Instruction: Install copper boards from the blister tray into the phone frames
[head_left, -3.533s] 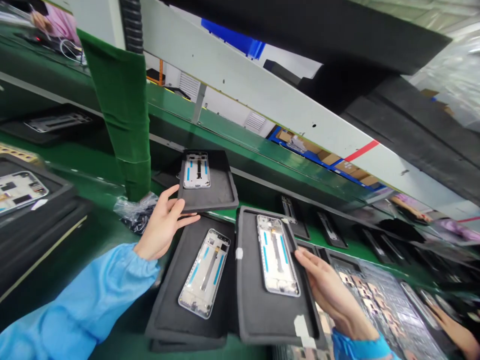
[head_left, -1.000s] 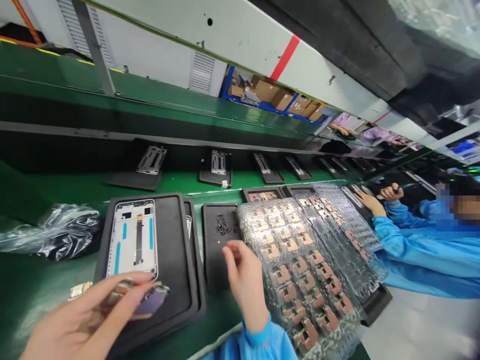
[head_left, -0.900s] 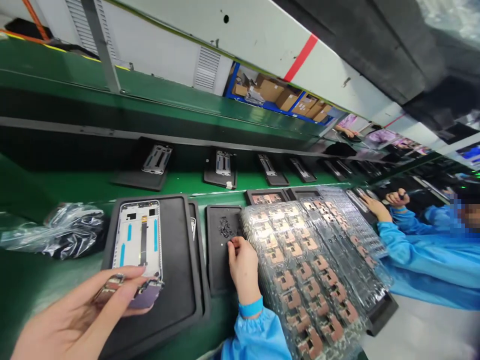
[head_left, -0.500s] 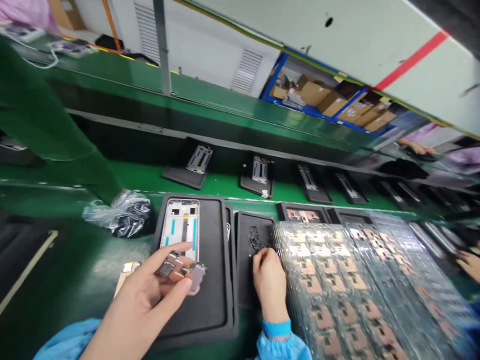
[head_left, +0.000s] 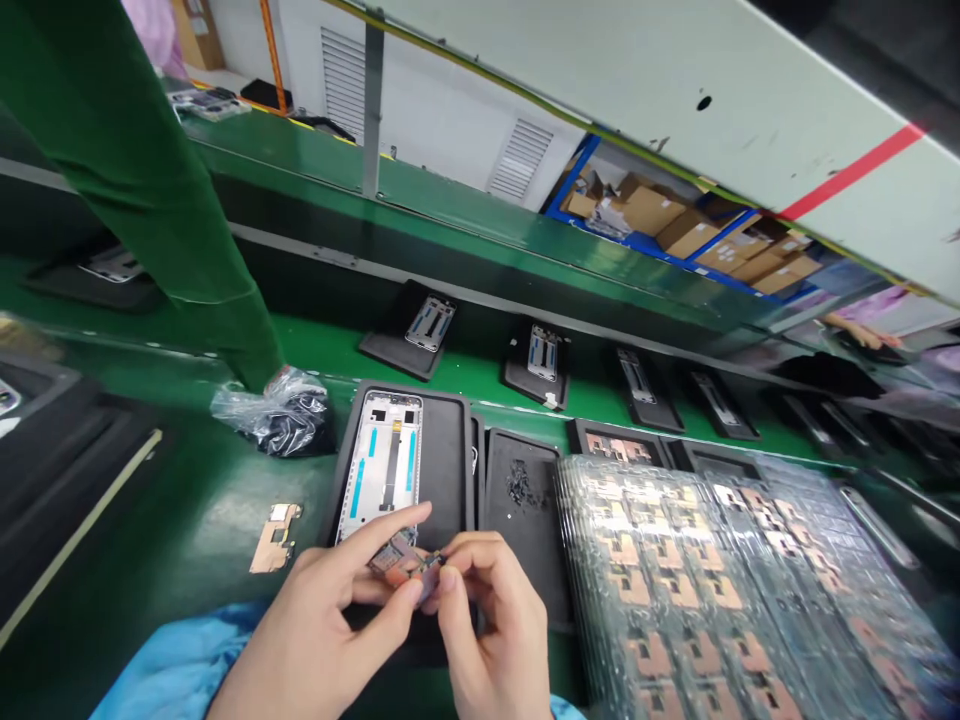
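Note:
My left hand [head_left: 330,610] pinches a small phone circuit board [head_left: 401,562] between thumb and fingers, tilted above the lower end of a phone frame. My right hand [head_left: 491,610] is closed, its thumb and fingertips pressed together at the board's right edge. Whatever its fingertips hold there is too small and hidden to make out. Behind the hands, the silver phone frame [head_left: 382,455] with blue strips lies in a black tray [head_left: 446,450]. To the right, a second black tray [head_left: 495,540] carries a pile of tiny black parts [head_left: 521,482].
Clear blister trays [head_left: 600,600] of copper-coloured boards are stacked at the right. Another board [head_left: 274,540] lies on the green bench at left, below a plastic bag [head_left: 289,415] of black parts. Phone frames in trays [head_left: 544,360] line the belt behind. A green-wrapped post [head_left: 180,220] slants at left.
My right hand has left the pile of tiny black parts and moved left to the circuit board. My left hand has moved right and lower with the board. The view has shifted left.

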